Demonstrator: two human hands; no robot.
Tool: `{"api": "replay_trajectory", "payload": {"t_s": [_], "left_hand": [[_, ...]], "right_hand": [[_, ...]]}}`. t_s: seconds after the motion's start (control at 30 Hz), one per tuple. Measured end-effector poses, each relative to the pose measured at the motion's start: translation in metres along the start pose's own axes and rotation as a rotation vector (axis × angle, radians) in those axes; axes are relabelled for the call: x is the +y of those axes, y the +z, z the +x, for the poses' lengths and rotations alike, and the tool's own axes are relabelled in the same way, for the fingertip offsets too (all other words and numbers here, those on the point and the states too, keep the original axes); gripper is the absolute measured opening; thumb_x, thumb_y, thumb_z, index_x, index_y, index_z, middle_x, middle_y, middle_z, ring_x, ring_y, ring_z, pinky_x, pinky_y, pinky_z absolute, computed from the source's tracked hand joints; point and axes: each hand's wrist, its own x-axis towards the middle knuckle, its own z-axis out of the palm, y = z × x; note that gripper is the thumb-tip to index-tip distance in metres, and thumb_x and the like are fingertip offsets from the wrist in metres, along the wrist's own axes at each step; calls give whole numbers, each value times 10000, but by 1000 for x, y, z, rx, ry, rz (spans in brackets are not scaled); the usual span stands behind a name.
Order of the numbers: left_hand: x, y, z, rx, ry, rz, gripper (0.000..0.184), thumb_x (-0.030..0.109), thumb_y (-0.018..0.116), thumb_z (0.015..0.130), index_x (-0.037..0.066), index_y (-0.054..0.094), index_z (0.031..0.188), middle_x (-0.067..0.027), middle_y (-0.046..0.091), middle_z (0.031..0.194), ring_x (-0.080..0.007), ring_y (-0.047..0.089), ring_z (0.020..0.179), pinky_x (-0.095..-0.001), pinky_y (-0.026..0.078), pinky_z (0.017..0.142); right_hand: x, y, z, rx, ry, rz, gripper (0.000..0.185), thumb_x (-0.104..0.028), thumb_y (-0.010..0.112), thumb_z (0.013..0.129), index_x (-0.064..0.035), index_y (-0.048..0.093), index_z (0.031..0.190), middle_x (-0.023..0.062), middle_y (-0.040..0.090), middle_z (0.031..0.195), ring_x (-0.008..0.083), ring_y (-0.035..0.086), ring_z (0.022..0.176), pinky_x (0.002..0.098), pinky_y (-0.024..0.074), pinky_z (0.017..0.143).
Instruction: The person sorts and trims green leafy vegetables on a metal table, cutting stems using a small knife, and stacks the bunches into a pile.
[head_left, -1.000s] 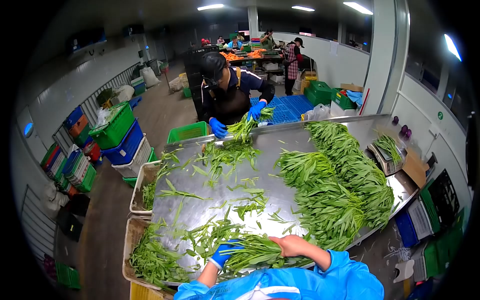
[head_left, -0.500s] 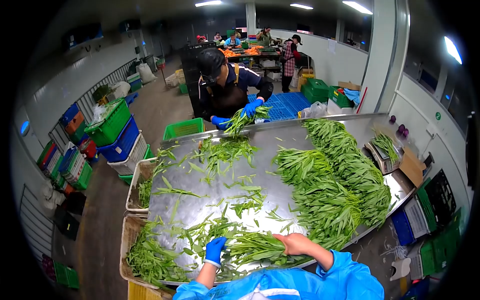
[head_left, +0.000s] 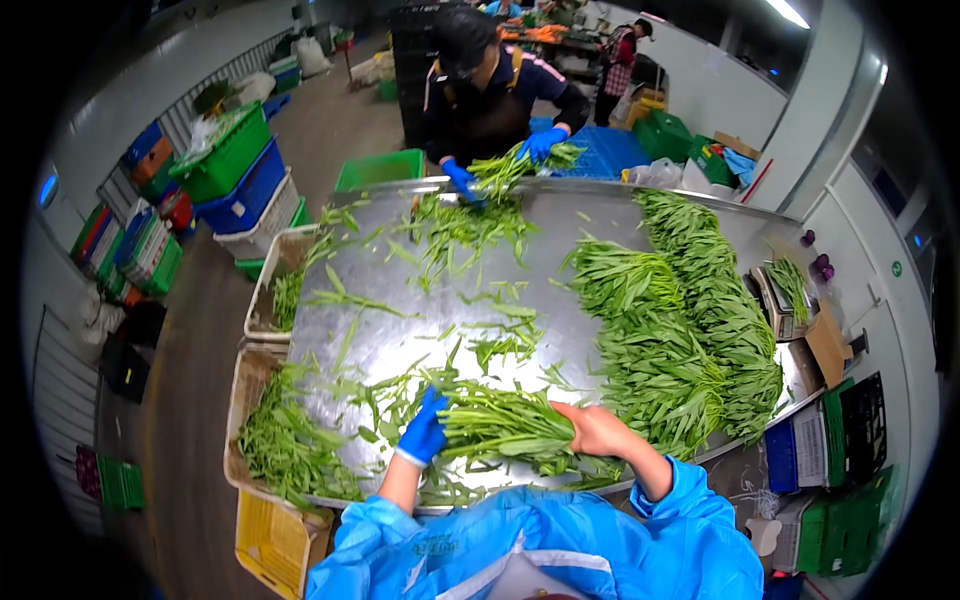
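A bunch of long-stemmed leafy greens, looking like water spinach (head_left: 508, 425), lies across the near part of the metal table (head_left: 560, 215). My bare right hand (head_left: 598, 430) is closed around its right part. At the stem ends on the left, my blue-gloved left hand (head_left: 424, 428) has its fingers closed against the stems; their tips are partly hidden. Loose leaves and stems (head_left: 500, 340) are scattered beyond the bunch. Neatly laid rows of the same greens (head_left: 660, 370) cover the table's right side.
Left of the table stand a white crate of greens (head_left: 235, 440) and another crate (head_left: 255, 310). Across the table a co-worker (head_left: 500, 90) in blue gloves holds greens (head_left: 510, 170). A scale (head_left: 775, 300) bearing greens sits at the right end. A yellow crate (head_left: 265, 540) is below left.
The camera view has tilted downward and shifted. Both my hands remain at the bunch, which looks slightly lifted and gathered. The co-worker's hands have come closer together around the far greens.
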Motion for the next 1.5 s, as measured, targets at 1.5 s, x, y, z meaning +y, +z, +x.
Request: {"api": "replay_trajectory", "payload": {"t_s": [1.5], "left_hand": [[57, 94, -37, 51, 75, 539, 192, 92, 655, 877, 22, 645, 1056, -66, 643, 984, -106, 615, 815, -227, 491, 665]], "right_hand": [[6, -2, 11, 47, 212, 118, 816, -37, 740, 620, -23, 425, 1373, 264, 648, 859, 390, 657, 786, 401, 514, 724]]}}
